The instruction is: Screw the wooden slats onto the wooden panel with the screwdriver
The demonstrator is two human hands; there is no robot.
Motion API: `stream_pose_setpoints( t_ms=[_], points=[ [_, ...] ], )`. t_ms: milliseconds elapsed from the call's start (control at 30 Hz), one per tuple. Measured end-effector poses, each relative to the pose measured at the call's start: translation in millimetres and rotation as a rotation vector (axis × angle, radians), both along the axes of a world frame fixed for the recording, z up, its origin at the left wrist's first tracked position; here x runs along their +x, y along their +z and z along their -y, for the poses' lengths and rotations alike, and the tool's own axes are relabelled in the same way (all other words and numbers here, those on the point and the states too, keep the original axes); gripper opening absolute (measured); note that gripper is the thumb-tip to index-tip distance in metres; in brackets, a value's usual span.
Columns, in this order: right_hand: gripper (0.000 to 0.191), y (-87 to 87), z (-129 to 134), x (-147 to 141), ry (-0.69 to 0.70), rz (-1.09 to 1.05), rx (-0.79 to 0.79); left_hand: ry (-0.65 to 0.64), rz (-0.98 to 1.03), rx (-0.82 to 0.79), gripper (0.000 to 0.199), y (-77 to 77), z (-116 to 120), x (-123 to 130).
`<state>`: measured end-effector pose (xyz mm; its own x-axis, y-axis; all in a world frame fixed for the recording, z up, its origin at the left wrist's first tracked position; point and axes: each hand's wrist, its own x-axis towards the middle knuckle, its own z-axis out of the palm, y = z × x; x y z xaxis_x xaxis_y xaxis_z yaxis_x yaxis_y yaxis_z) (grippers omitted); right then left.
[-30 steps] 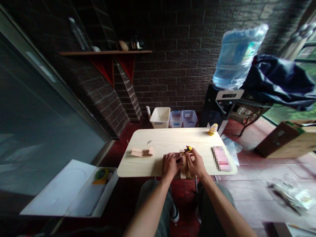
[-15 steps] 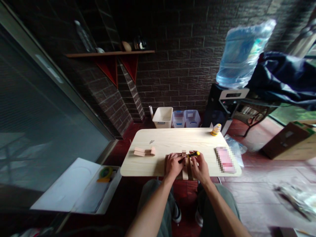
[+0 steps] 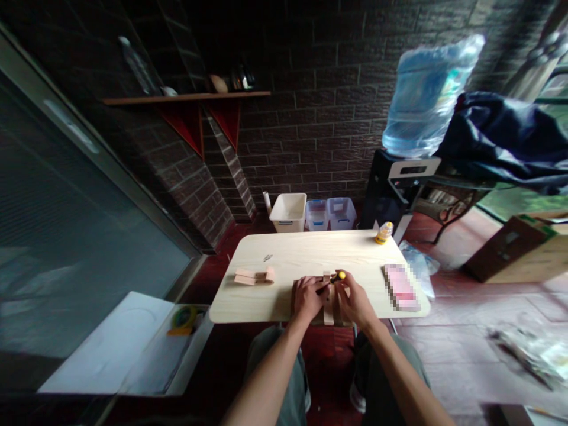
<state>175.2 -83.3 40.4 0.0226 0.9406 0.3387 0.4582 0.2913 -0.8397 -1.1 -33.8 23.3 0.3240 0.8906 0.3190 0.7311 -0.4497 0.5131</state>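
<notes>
A brown wooden piece (image 3: 342,317) with a pale strip (image 3: 328,313) across it lies at the table's near edge. My left hand (image 3: 308,297) rests on its left part, fingers closed around a dark, slim thing too small to make out. My right hand (image 3: 354,300) is bent at the right side of the strip, fingers closed by a yellow and black screwdriver (image 3: 339,276). The two hands' fingertips nearly meet over the strip. Farther left on the table lie joined light wooden pieces (image 3: 254,276), with small dark metal bits (image 3: 267,258) behind them.
The pale table (image 3: 293,251) carries a yellow-capped bottle (image 3: 384,233) at its back right and a pink, pixelated object (image 3: 402,287) at its right. Bins (image 3: 289,212) stand behind it. An open white box (image 3: 177,355) holding tape (image 3: 183,318) is at the lower left.
The whole view has shifted slightly. The screwdriver's yellow end has moved left and now looks shorter, pointing more toward the camera. My right hand has drawn closer to my left hand.
</notes>
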Motion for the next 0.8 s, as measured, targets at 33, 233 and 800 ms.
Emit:
stream_pose_setpoints(
  t_ms=[33, 233, 800],
  points=[
    [0.032, 4.9, -4.7, 1.1, 0.015, 0.033, -0.011, -0.001, -0.013, -0.003, 0.018, 1.4, -2.5, 0.6],
    [0.023, 25.4, -46.5, 8.6, 0.089, 0.097, -0.040, -0.013, -0.048, 0.006, 0.018, 9.3, -34.2, 9.1],
    [0.051, 6.3, -161.0, 24.3, -0.045, 0.015, 0.113, -0.061, -0.055, 0.041, 0.015, -5.8, -150.2, 29.9]
  ],
)
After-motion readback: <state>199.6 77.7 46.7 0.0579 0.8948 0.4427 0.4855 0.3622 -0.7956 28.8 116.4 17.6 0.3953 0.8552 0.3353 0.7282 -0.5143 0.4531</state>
